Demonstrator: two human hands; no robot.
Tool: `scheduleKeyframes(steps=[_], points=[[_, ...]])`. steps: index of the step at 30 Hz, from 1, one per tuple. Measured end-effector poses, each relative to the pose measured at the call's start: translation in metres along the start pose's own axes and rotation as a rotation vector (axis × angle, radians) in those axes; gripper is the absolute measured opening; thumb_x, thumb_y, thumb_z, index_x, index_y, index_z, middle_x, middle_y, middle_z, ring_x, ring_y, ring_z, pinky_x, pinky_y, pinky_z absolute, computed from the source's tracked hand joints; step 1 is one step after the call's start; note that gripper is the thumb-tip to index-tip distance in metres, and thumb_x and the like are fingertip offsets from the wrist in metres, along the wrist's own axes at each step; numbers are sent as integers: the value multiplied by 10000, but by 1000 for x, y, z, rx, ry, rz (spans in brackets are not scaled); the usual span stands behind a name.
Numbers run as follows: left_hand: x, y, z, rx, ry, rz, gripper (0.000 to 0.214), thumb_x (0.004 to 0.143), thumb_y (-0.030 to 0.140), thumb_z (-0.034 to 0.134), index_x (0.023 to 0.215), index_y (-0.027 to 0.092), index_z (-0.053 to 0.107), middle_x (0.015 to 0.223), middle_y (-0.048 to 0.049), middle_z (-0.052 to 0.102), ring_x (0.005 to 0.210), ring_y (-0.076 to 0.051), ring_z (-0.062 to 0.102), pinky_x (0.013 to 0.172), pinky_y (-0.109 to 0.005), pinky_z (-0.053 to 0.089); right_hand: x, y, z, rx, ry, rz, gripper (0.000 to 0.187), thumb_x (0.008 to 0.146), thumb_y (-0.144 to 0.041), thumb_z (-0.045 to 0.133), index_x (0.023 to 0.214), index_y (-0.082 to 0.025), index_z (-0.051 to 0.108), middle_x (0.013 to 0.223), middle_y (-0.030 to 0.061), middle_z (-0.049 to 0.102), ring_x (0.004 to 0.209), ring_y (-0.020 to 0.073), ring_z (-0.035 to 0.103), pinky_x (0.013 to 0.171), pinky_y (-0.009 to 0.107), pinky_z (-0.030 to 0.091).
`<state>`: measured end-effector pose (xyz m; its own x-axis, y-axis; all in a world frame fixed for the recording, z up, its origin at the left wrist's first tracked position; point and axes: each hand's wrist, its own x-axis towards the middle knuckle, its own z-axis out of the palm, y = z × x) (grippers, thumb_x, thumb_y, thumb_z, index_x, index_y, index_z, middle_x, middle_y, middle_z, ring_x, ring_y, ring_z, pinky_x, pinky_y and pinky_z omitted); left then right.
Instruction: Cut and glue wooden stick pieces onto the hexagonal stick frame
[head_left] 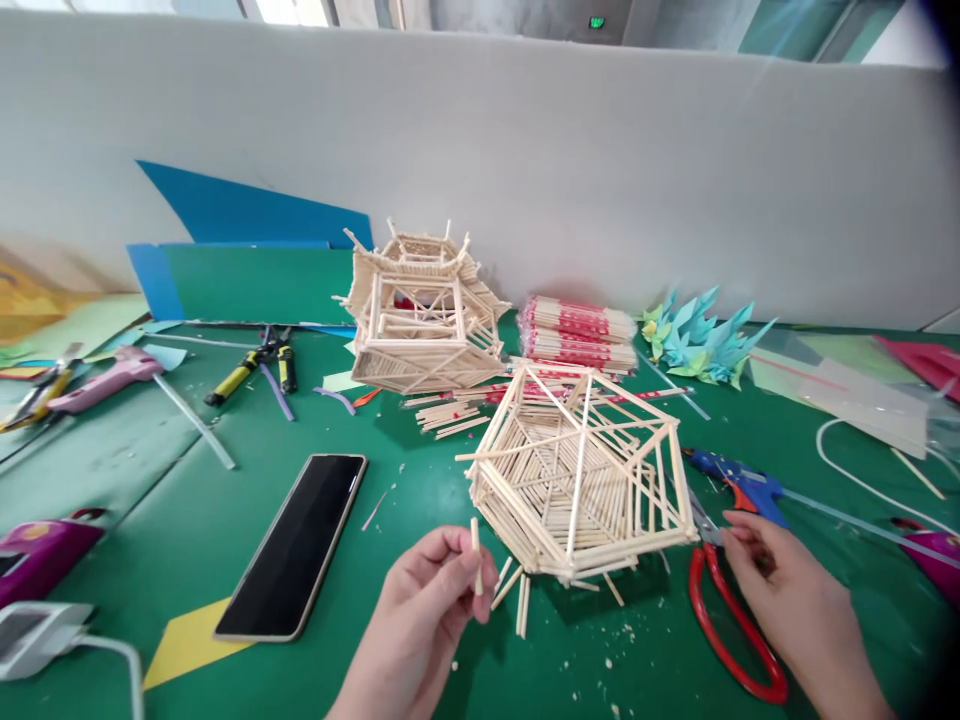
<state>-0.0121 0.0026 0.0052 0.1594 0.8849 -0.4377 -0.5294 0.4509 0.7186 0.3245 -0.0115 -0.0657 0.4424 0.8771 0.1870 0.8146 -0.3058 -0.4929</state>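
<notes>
My left hand pinches a short wooden stick upright, just left of a hexagonal stick frame lying on the green table. My right hand rests palm down on red-handled cutters, its fingers curled over the handles near the frame's right edge. A blue glue gun lies just behind that hand. A second, taller stick model stands farther back. Loose cut sticks lie under the frame's near edge.
A black phone lies left of my left hand. Wrapped chopstick bundles and paper cranes sit at the back, yellow-handled pliers and a pink glue gun at the left. A white partition bounds the table.
</notes>
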Motion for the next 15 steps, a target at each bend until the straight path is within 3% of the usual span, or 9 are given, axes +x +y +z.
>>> scheduleKeyframes(steps=[6, 12, 15], points=[[3, 1, 4, -8, 11, -11, 207, 693, 286, 707, 635, 140, 571, 569, -14, 606, 470, -72, 464, 501, -203, 349, 19, 37, -13, -168, 74, 68, 298, 707, -545, 460, 857, -298, 534, 859, 140, 604, 741, 319, 579, 665, 447, 446], [2, 1, 6, 9, 30, 9, 224, 701, 278, 703, 643, 143, 534, 538, 19, 582, 415, -37, 418, 464, -172, 304, 43, 59, -7, -189, -44, 195, 402, 678, -577, 455, 893, -240, 499, 853, 131, 647, 688, 296, 642, 627, 403, 500], [-1, 1, 6, 7, 34, 15, 244, 685, 280, 718, 647, 143, 519, 546, 17, 596, 399, -29, 425, 448, -163, 296, 55, 59, -4, -212, -102, 239, 380, 621, -558, 510, 813, -230, 531, 703, 99, 663, 613, 315, 652, 576, 408, 506]])
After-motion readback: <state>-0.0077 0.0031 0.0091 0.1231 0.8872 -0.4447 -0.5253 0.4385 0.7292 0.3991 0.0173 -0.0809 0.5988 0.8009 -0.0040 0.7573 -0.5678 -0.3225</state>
